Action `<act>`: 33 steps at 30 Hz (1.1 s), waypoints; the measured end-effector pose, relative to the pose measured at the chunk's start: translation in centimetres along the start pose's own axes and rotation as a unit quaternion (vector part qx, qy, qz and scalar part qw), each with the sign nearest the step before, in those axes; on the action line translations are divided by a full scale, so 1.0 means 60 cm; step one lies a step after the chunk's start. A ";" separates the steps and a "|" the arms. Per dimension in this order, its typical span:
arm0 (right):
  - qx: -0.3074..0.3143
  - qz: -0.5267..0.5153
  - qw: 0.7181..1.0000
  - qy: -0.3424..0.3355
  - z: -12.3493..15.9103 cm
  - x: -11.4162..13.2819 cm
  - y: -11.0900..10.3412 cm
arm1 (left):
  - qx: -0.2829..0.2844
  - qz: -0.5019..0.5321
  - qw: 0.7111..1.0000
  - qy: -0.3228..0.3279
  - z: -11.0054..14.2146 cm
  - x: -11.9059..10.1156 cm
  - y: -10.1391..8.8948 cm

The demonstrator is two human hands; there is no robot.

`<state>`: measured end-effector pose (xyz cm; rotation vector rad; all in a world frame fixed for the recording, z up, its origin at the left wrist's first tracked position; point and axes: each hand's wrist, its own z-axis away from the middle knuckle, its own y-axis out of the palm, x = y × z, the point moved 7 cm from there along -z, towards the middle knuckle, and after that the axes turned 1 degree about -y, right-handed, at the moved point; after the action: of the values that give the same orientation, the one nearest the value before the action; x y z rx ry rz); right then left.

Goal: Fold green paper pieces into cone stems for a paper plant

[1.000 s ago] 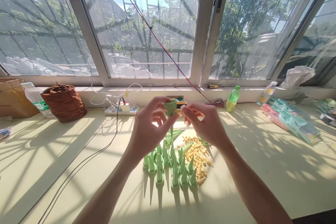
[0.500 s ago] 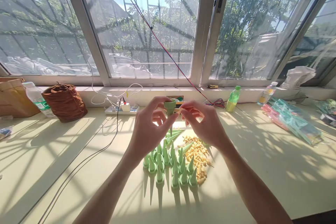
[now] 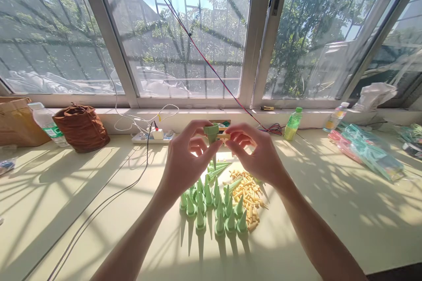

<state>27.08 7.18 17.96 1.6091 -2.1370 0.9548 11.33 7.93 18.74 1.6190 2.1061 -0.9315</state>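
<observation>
My left hand (image 3: 187, 158) pinches a green plastic cone (image 3: 211, 131), held point down with its wide collar on top. Between the thumb and fingers of my right hand (image 3: 255, 151) is a small tan peg (image 3: 224, 136), lying level with one end at the cone's side; whether it enters the cone I cannot tell. Below the hands, several green cones (image 3: 200, 219) stand point up in rows on the table. More green cones (image 3: 219, 170) lie on their sides behind them. A heap of tan pegs (image 3: 249, 193) spreads to the right of the standing cones.
A power strip (image 3: 138, 139) with cables lies at the back of the table (image 3: 108, 237). At left are a brown cloth bag (image 3: 81, 129) and a clear bottle (image 3: 49, 125). A green bottle (image 3: 292, 124) and bagged teal-and-pink items (image 3: 369, 151) are at right.
The cone has shifted slightly left and tilted a little. My right fingers have changed their hold, and more of the tan peg shows between the hands.
</observation>
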 end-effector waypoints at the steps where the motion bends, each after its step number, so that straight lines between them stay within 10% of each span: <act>1: 0.001 -0.001 1.000 -0.001 0.000 0.000 0.001 | 0.000 0.001 1.000 0.000 0.000 0.000 0.001; 33: 0.017 0.016 0.999 0.032 0.000 -0.007 0.007 | 0.023 0.044 0.998 -0.033 0.003 0.010 0.008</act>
<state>26.81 7.58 17.54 1.5430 -2.1199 1.0433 11.56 8.29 18.09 1.6654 1.9672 -0.9963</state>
